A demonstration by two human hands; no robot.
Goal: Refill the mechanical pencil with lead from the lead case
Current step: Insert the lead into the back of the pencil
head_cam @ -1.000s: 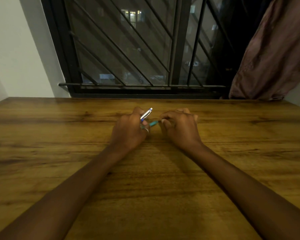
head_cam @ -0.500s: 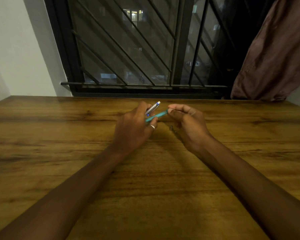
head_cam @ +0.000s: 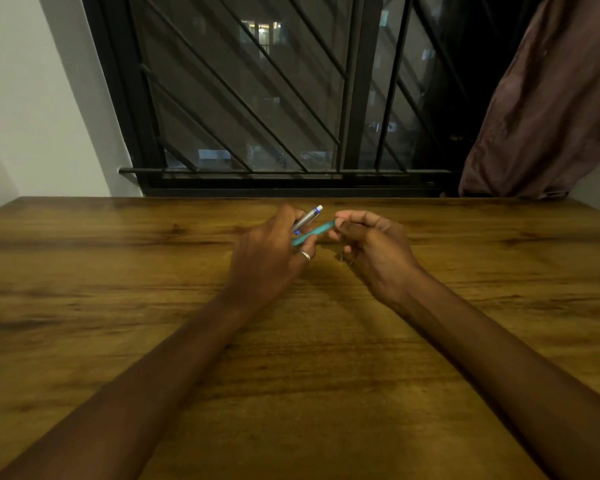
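My left hand (head_cam: 267,261) is closed around a silver mechanical pencil (head_cam: 307,219) with blue trim. Its white end points up and to the right. A slim teal lead case (head_cam: 314,232) slants just below the pencil. Its lower end is pinched by my left fingers, and its upper end is pinched by the thumb and forefinger of my right hand (head_cam: 374,251). Both hands hover just above the wooden table (head_cam: 118,271), near its far middle. A small metallic piece (head_cam: 340,258) shows under my right hand; I cannot tell whether it is held or lying on the table.
The table's far edge meets a wall and a dark barred window (head_cam: 257,98). A brown curtain (head_cam: 551,98) hangs at the back right. My forearms cross the near half of the table.
Both hands have lifted off the table and drawn slightly apart. More of the teal case now shows between them. The pencil has tilted further to the right.
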